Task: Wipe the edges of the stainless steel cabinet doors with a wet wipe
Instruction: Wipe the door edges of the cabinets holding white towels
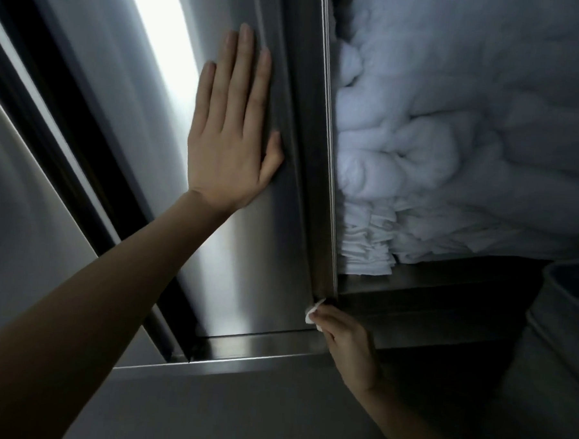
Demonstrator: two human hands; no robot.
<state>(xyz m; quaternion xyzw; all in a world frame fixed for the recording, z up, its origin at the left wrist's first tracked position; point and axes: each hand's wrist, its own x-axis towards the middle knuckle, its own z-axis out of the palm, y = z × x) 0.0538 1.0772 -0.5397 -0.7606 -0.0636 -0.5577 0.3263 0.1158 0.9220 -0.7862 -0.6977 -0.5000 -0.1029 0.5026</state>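
I look up at a stainless steel cabinet door (252, 257) whose right edge (320, 187) runs down the middle of the view. My left hand (232, 129) lies flat on the door's face, fingers spread, pressing it. My right hand (348, 346) is below, at the door's lower right corner, pinching a small white wet wipe (311, 312) that touches the bottom end of the edge.
The open cabinet to the right holds white folded and bundled cloths (453, 144) on a steel shelf (429, 283). The bottom rail (248, 348) runs under the door. A second steel door (30, 205) stands at left, and a pale rounded container (564, 334) at far right.
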